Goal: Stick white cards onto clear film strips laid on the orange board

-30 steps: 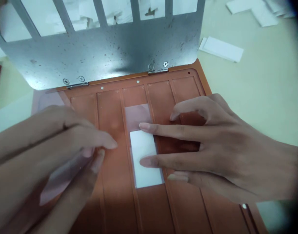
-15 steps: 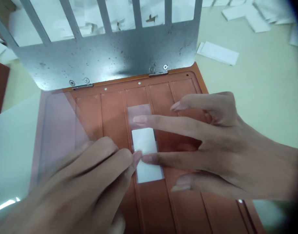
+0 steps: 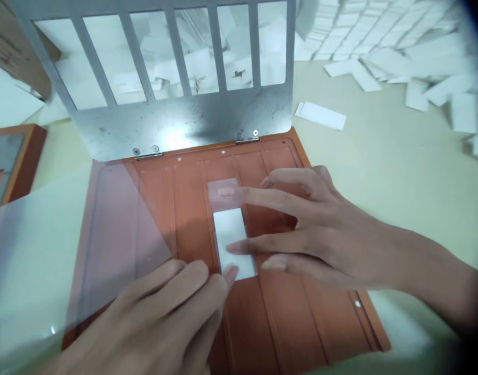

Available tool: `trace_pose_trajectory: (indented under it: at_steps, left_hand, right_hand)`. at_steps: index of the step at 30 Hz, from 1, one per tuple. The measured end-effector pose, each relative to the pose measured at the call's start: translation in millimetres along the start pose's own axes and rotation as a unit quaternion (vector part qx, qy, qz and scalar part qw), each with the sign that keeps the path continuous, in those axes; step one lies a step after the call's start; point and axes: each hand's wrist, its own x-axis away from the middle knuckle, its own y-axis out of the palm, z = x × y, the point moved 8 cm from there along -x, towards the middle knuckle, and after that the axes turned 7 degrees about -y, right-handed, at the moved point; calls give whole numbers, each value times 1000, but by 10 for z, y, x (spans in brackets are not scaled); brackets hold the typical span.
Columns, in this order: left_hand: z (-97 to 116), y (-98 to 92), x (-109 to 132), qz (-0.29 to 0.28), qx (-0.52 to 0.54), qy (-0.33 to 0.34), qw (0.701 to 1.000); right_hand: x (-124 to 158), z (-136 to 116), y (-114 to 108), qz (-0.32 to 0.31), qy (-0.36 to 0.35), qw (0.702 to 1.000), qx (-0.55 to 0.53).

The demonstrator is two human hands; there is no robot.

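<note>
The right hand [image 3: 321, 234] reaches in from the right, palm down, its fingers spread apart over an orange plastic tray [image 3: 286, 317] with long parallel channels. One long fingertip [image 3: 226, 191] rests on a translucent pinkish film patch [image 3: 223, 194] in the centre channel. A second fingertip [image 3: 235, 248] lies on a white paper strip [image 3: 230, 234], just above the strip's lower end, and a third [image 3: 274, 265] sits just beside the strip's right edge. The white paper strip lies lengthwise in that channel, directly below the film patch and touching it. The left hand [image 3: 156, 323] comes up from the bottom edge, its fingers pressed together and slightly curled, with one fingertip [image 3: 231, 274] at the strip's lower edge; neither hand pinches the strip. A clear plastic sheet [image 3: 117, 224] covers the tray's left part. A slotted steel frame [image 3: 176, 120] stands tilted up on two hinges along the tray's far edge. Beyond it, on a pale table [image 3: 383, 208], lie a loose paper strip [image 3: 321, 115] and a heap of similar white strips [image 3: 403, 62].
</note>
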Motion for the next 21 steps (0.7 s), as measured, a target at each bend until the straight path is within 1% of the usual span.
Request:
trace_pose_trajectory:
  at_steps: [3,5,7,12,13,16,18,21]
  left_hand:
    - [95,-16,-43,2,-22,65,998]
    - [95,-14,-40,-5,-20,81,997]
    - [73,-24,-46,0,-14,73,997]
    - [1,-91,-93,53,18,23,998]
    - [-1,-88,-90,53,17,25,998]
    - [-6,-40,-61,25,2,42,999]
    - [-14,-32,-43,18,-2,52,999]
    - [-10,-52,-64,32,-10,66,997]
  right_hand:
    - [2,22,12,2,7,1000,9]
    - [2,32,-2,17,13,1000,15]
    - [-2,40,-6,23,21,999,18]
    - [-17,42,7,10,36,999,18]
    - [-21,34,2,13,35,999,19]
    - [-35,-5,-23,28,25,999,33]
    - [-45,-37,-39,40,16,998,38]
    - [-67,-100,-44,50,-13,998,21]
